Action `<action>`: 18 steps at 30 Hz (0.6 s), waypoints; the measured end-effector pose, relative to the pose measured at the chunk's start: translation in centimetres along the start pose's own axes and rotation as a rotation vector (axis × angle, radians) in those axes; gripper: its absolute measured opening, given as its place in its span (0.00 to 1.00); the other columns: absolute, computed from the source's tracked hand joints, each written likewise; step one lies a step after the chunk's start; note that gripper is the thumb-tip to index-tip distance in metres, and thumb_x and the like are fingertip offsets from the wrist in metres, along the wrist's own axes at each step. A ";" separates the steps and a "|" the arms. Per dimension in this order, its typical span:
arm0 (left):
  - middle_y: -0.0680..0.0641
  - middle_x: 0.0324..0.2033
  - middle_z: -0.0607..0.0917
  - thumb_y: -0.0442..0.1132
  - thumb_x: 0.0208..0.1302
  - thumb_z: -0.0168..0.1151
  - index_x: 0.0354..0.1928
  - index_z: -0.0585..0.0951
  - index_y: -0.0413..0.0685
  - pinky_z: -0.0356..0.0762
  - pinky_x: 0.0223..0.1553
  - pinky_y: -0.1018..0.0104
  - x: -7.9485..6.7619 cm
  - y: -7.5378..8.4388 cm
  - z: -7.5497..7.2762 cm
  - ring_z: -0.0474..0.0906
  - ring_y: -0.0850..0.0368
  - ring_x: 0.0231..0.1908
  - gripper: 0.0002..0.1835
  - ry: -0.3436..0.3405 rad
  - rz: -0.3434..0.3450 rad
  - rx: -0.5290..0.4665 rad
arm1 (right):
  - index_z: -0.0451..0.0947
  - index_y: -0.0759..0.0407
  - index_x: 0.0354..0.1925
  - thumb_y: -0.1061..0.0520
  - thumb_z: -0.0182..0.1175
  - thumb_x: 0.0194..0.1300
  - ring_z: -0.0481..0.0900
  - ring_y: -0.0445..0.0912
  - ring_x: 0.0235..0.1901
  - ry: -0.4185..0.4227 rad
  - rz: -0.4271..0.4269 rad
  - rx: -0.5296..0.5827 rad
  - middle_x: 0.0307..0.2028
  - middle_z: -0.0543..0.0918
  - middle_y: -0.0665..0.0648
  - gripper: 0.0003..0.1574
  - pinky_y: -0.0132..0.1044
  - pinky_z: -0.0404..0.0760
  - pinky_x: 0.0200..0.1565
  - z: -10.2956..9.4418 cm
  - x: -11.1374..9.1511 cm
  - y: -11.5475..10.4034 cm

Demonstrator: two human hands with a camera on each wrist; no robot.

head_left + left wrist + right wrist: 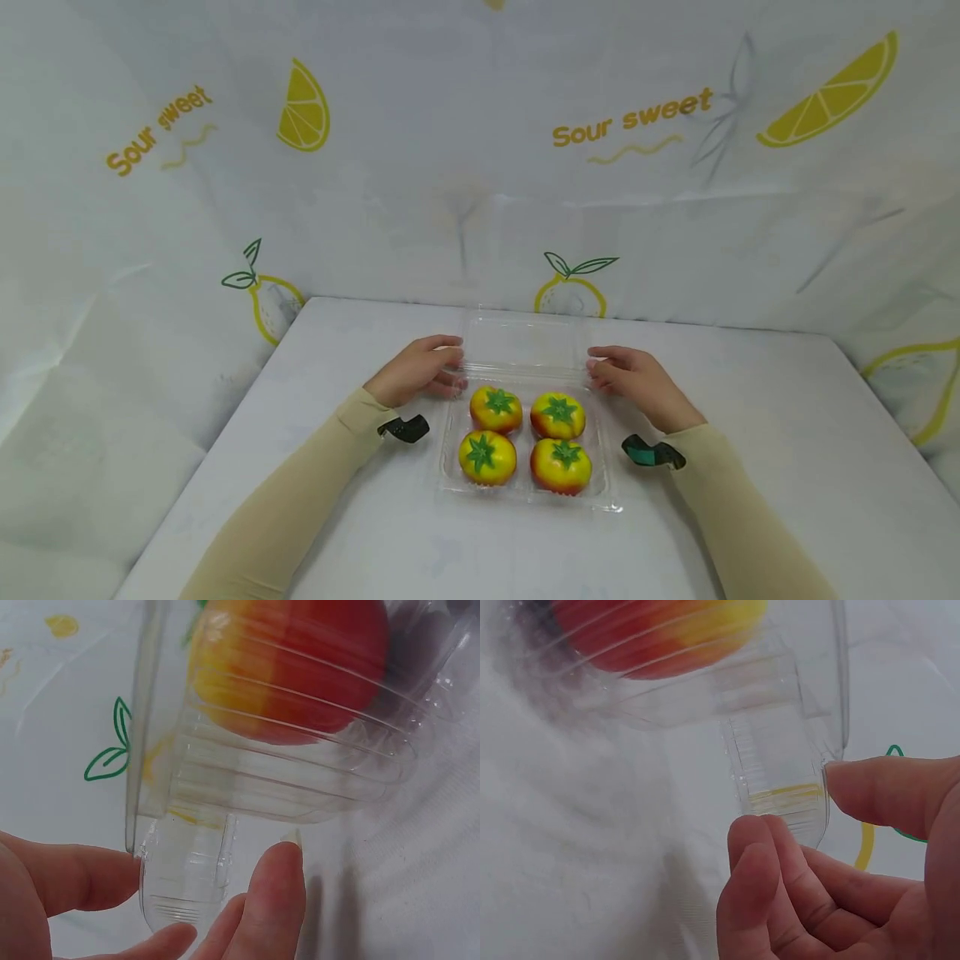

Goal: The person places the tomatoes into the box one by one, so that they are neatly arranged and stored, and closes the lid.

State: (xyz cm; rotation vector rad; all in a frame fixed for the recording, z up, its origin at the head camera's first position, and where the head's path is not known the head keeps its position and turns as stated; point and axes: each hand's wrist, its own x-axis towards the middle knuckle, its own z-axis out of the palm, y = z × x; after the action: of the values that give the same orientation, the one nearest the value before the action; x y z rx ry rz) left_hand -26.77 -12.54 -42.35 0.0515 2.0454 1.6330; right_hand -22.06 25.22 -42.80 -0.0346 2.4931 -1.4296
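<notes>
A clear plastic clamshell box (609, 502) stands on the table, its transparent lid (525, 343) folded back toward the wall. Inside the base sit several round yellow-and-red fruits (487, 460) with green star-shaped tops. My left hand (422, 368) is at the lid's left side near the hinge; in the left wrist view its thumb (90, 879) meets the lid edge, with fingers on the other face. On the right side, my right hand (637, 383) pinches the lid between thumb (881, 791) and curled fingers (754, 877).
The white table (787, 467) extends to both sides and in front of the box. Behind it hangs a white cloth (420, 167) printed with lemons and lettering. A dark wrist camera (407, 429) shows by the left sleeve, another camera (652, 452) by the right.
</notes>
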 end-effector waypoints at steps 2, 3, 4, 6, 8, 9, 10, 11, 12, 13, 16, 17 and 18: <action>0.37 0.63 0.83 0.45 0.80 0.59 0.80 0.69 0.48 0.93 0.48 0.61 -0.1 0.1 0.0 0.90 0.52 0.46 0.31 0.008 0.013 -0.003 | 0.70 0.59 0.78 0.37 0.58 0.81 0.86 0.52 0.55 0.013 -0.008 -0.029 0.66 0.83 0.65 0.41 0.48 0.87 0.64 -0.1 -0.1 -0.1; 0.37 0.64 0.83 0.45 0.80 0.59 0.80 0.69 0.48 0.92 0.49 0.61 -0.1 0.2 0.0 0.90 0.51 0.47 0.31 0.013 0.025 -0.001 | 0.71 0.58 0.77 0.36 0.58 0.81 0.86 0.52 0.54 0.023 -0.012 -0.046 0.65 0.84 0.64 0.40 0.48 0.87 0.63 -0.2 -0.1 -0.2; 0.37 0.64 0.83 0.44 0.79 0.60 0.80 0.69 0.47 0.92 0.49 0.61 -0.1 0.2 0.1 0.90 0.51 0.47 0.32 0.019 0.038 0.001 | 0.72 0.57 0.76 0.36 0.59 0.80 0.86 0.53 0.54 0.032 -0.014 -0.060 0.63 0.85 0.64 0.39 0.48 0.87 0.62 -0.3 -0.2 -0.3; 0.37 0.64 0.84 0.44 0.78 0.61 0.80 0.69 0.46 0.92 0.51 0.60 -0.2 0.4 0.1 0.90 0.50 0.49 0.32 0.035 0.066 0.018 | 0.73 0.55 0.75 0.35 0.60 0.79 0.84 0.54 0.53 0.049 -0.018 -0.086 0.59 0.86 0.63 0.39 0.45 0.86 0.58 -0.4 -0.3 -0.5; 0.37 0.63 0.85 0.43 0.78 0.62 0.79 0.70 0.45 0.91 0.54 0.59 -0.3 0.5 0.1 0.90 0.49 0.51 0.32 0.049 0.090 0.038 | 0.75 0.53 0.74 0.35 0.60 0.79 0.82 0.55 0.51 0.066 -0.020 -0.106 0.55 0.86 0.61 0.38 0.42 0.83 0.55 -0.6 -0.4 -0.7; 0.37 0.63 0.86 0.44 0.78 0.63 0.78 0.70 0.45 0.91 0.55 0.58 -0.4 0.6 0.1 0.90 0.48 0.52 0.31 0.056 0.101 0.050 | 0.75 0.52 0.74 0.34 0.60 0.79 0.81 0.55 0.51 0.075 -0.018 -0.109 0.53 0.86 0.61 0.37 0.41 0.82 0.54 -0.7 -0.4 -0.8; 0.37 0.62 0.86 0.44 0.77 0.64 0.78 0.71 0.45 0.91 0.57 0.57 -0.5 0.7 0.0 0.90 0.47 0.53 0.31 0.063 0.111 0.061 | 0.76 0.52 0.74 0.35 0.60 0.79 0.79 0.55 0.50 0.080 -0.019 -0.107 0.50 0.85 0.61 0.36 0.41 0.80 0.53 -0.8 -0.5 -0.9; 0.38 0.61 0.87 0.44 0.77 0.64 0.77 0.71 0.45 0.90 0.58 0.56 -0.6 0.8 0.0 0.89 0.46 0.54 0.31 0.070 0.122 0.075 | 0.76 0.52 0.73 0.34 0.60 0.79 0.78 0.55 0.49 0.086 -0.019 -0.105 0.48 0.84 0.61 0.36 0.40 0.80 0.52 -0.9 -0.6 -1.0; 0.38 0.60 0.87 0.44 0.77 0.64 0.76 0.72 0.46 0.89 0.60 0.54 -0.7 0.9 0.0 0.89 0.45 0.54 0.30 0.078 0.138 0.096 | 0.76 0.52 0.73 0.34 0.59 0.79 0.78 0.55 0.48 0.090 -0.020 -0.101 0.46 0.83 0.61 0.36 0.40 0.80 0.52 -1.0 -0.7 -1.0; 0.38 0.58 0.87 0.44 0.77 0.65 0.75 0.73 0.47 0.89 0.60 0.54 -0.9 1.0 0.0 0.88 0.45 0.54 0.29 0.089 0.154 0.121 | 0.76 0.52 0.73 0.35 0.59 0.80 0.78 0.55 0.47 0.095 -0.023 -0.089 0.44 0.83 0.62 0.36 0.40 0.80 0.52 -1.1 -0.8 -1.1; 0.39 0.54 0.87 0.44 0.76 0.67 0.73 0.77 0.50 0.87 0.61 0.52 -1.2 1.3 -0.2 0.86 0.41 0.53 0.26 0.136 0.197 0.208 | 0.75 0.54 0.74 0.36 0.57 0.81 0.79 0.55 0.47 0.091 -0.035 -0.044 0.44 0.82 0.64 0.36 0.37 0.84 0.53 -1.3 -1.0 -1.4; 0.39 0.53 0.87 0.44 0.76 0.66 0.72 0.78 0.51 0.86 0.59 0.52 -1.3 1.4 -0.2 0.84 0.40 0.52 0.25 0.151 0.205 0.233 | 0.75 0.55 0.74 0.36 0.56 0.82 0.81 0.55 0.48 0.088 -0.042 -0.032 0.46 0.83 0.64 0.36 0.35 0.85 0.53 -1.4 -1.1 -1.4; 0.38 0.52 0.87 0.44 0.76 0.66 0.71 0.79 0.52 0.85 0.58 0.52 -1.4 1.5 -0.3 0.83 0.39 0.50 0.25 0.161 0.207 0.241 | 0.74 0.56 0.75 0.36 0.56 0.82 0.82 0.55 0.49 0.083 -0.049 -0.017 0.47 0.84 0.65 0.36 0.33 0.85 0.53 -1.5 -1.1 -1.5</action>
State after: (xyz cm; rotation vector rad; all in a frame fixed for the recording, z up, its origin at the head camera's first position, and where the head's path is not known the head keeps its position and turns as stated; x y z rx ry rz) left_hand -26.10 -12.88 -40.38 0.2301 2.4229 1.5417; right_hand -21.50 25.89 -40.56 -0.0404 2.5876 -1.4576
